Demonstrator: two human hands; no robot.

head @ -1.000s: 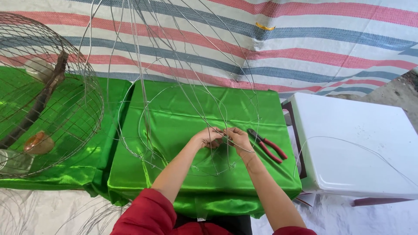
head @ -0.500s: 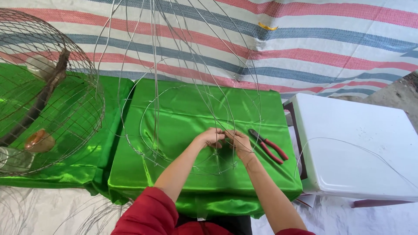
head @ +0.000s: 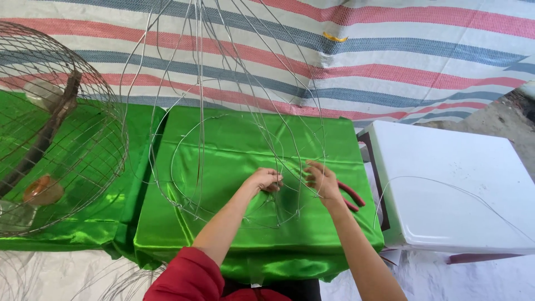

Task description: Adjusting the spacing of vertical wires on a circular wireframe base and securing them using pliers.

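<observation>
**Both hands on the wire frame, mid-bench**

I see left hand [head: 266,179] curled shut around thin wire frame [head: 245,128] strands; right hand [head: 320,179] pinches a neighbouring strand. Strands rise upward from the hands over the green bench [head: 234,239] (red-handled pliers [head: 350,195] just beside right hand).

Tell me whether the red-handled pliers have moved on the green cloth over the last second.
No. The red-handled pliers lie in the same place near the right edge of the green cloth, just beside the white table, behind the right hand.
</observation>
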